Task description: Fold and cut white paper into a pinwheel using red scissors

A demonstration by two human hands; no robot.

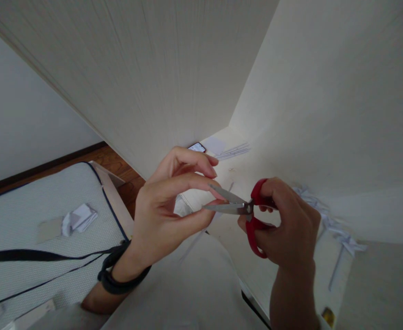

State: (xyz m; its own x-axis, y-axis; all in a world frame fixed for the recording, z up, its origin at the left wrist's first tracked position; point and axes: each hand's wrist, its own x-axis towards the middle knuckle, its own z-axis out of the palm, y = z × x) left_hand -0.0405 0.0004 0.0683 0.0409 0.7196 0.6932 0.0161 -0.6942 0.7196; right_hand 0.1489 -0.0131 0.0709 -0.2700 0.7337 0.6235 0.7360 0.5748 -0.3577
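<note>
My right hand [287, 220] grips a pair of red-handled scissors [234, 206], its fingers through the loops. The blades are parted and point left, their tips at the thumb and index finger of my left hand [174, 206]. Those two fingertips are pinched on a thin, pale paper strip [193, 245], which hangs down toward my lap, with a short piece showing beyond the blades. The other left fingers are bent above the pinch. A dark band circles my left wrist.
Thin paper strips [234, 151] lie in the corner beside a phone [197, 147]. Crumpled folded paper [342, 236] runs along the right wall. On the left, a mesh-covered mattress [43, 192] bears folded paper pieces [81, 217], and a black strap [43, 255] crosses it.
</note>
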